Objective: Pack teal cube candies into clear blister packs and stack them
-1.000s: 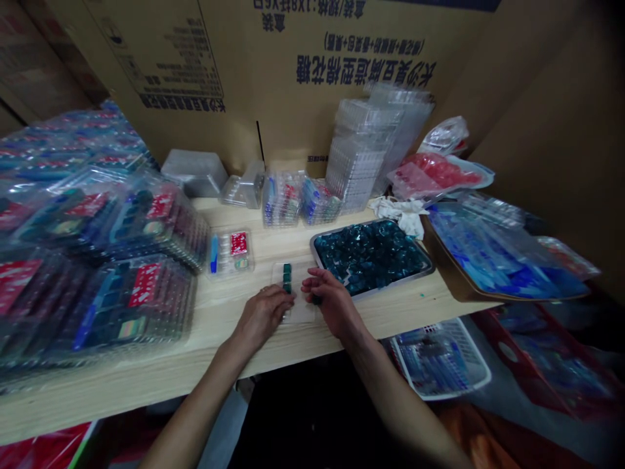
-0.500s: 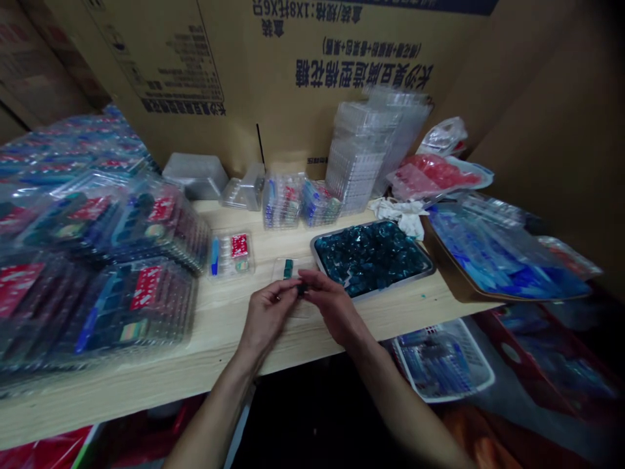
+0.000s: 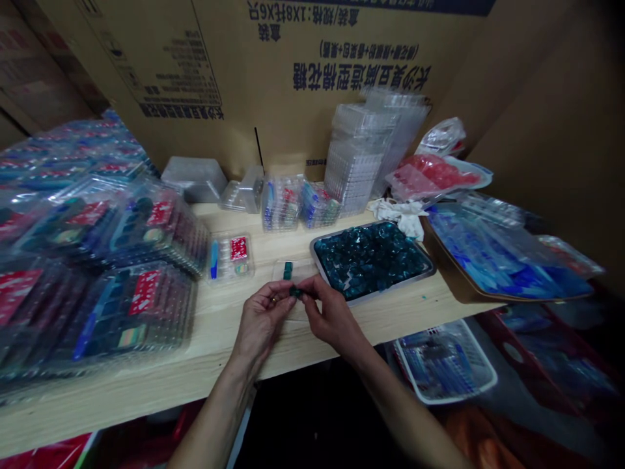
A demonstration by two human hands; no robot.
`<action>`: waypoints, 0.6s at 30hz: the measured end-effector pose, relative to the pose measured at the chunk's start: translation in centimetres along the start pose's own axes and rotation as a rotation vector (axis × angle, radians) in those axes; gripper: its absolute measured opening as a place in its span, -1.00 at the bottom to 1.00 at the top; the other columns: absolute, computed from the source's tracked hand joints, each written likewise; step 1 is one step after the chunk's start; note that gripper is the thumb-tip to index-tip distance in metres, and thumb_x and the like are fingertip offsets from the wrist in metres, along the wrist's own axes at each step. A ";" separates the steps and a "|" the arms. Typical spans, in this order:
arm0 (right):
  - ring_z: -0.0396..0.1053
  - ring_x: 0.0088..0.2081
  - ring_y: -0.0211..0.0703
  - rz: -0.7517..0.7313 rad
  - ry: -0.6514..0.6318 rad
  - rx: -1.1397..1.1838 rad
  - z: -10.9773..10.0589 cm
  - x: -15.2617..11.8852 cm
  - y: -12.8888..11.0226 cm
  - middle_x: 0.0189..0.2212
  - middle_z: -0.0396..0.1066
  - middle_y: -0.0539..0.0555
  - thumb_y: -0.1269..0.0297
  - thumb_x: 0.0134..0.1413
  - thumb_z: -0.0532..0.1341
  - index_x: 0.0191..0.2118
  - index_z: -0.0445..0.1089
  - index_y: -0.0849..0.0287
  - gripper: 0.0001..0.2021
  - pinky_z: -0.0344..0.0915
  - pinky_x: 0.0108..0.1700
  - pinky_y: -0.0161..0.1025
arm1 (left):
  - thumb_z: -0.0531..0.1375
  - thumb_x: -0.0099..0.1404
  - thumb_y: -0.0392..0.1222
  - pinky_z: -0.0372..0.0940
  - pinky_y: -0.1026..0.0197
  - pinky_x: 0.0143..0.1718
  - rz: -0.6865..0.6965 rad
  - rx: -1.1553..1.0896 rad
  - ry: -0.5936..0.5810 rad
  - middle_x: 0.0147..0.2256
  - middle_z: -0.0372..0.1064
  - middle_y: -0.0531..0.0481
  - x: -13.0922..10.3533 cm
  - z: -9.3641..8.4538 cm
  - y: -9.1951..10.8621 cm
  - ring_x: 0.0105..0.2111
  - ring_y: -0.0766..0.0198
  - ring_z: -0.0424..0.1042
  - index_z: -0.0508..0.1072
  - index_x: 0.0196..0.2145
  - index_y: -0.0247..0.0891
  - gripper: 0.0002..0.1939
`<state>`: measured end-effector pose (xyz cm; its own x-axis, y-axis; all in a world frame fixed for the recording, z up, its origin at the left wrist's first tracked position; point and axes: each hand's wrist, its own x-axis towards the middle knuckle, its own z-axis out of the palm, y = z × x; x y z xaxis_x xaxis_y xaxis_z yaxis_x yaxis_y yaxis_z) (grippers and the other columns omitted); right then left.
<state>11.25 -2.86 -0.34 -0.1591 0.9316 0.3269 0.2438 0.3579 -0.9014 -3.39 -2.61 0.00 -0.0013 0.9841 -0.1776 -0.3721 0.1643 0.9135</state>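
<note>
My left hand [image 3: 263, 317] and my right hand [image 3: 333, 312] meet over the table, fingertips pinched on a small dark green piece [image 3: 295, 292]. Its exact kind is too small to make out. Just beyond my fingers lies a clear plastic tray [image 3: 279, 268], partly hidden by my hands, with green pieces [image 3: 288, 270] in it. To the right of my hands, a metal tray [image 3: 315, 255] is heaped with glossy dark teal pieces [image 3: 374, 254]. A filled clear tray [image 3: 231, 257] with a blue stick and a red patterned packet lies to the left.
Stacks of filled plastic trays [image 3: 141, 299] crowd the left side. Empty clear trays [image 3: 359, 153] stand piled at the back against a cardboard box [image 3: 273, 91]. At right is a carton of blue packets [image 3: 502, 254]; a white basket [image 3: 446, 361] sits below the table edge.
My right hand's fingers have closed in beside the left hand's, and the small green piece shows more clearly between them. The view has shifted slightly.
</note>
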 end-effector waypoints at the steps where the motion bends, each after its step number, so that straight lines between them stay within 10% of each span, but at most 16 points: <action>1: 0.41 -0.23 -0.17 -0.017 0.020 -0.031 0.0 -0.1 -0.1 -0.27 0.40 0.07 0.47 0.16 0.07 -0.15 0.28 0.14 -0.83 0.33 -0.15 -0.23 | 0.49 -0.09 -0.25 0.31 0.36 -0.16 -0.018 -0.013 -0.005 -0.32 0.56 0.01 -0.1 0.0 0.0 -0.30 0.36 0.48 0.59 -0.28 -0.26 -0.64; 8: 0.38 -0.14 -0.07 -0.116 -0.025 -0.219 -0.1 -0.1 -0.8 -0.24 0.40 0.15 0.58 0.11 0.01 -0.15 0.34 0.17 -0.72 0.32 -0.08 -0.13 | 0.47 -0.04 -0.16 0.35 0.20 -0.09 -0.091 -0.005 0.005 -0.26 0.57 -0.09 -0.1 -0.6 0.7 -0.27 0.25 0.51 0.62 -0.24 -0.26 -0.64; 14: 0.40 -0.24 -0.13 0.047 0.011 -0.210 1.0 -1.2 1.4 -0.26 0.42 0.11 0.60 0.05 0.02 -0.04 0.33 0.15 -0.61 0.35 -0.11 -0.12 | 0.34 0.11 -0.23 0.31 0.25 -0.20 0.366 0.712 -0.044 -0.29 0.52 -0.05 1.5 -4.2 1.8 -0.26 0.22 0.46 0.63 -0.28 -0.17 -0.83; 18: 0.39 -0.16 -0.07 0.068 -0.011 -0.308 2.1 -2.0 2.5 -0.18 0.41 0.18 0.65 -0.04 0.02 0.01 0.30 0.20 -0.53 0.32 -0.01 -0.05 | 0.22 0.20 -0.30 0.29 0.28 -0.33 0.427 1.025 -0.325 -0.38 0.50 -0.01 1.9 -5.3 0.9 -0.39 0.26 0.45 0.60 -0.35 -0.14 -0.85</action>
<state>10.16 -3.97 -3.84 -0.1426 0.9539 0.2642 0.5323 0.2989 -0.7921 -8.65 -0.96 -1.43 0.3487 0.9190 0.1840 0.5291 -0.3551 0.7707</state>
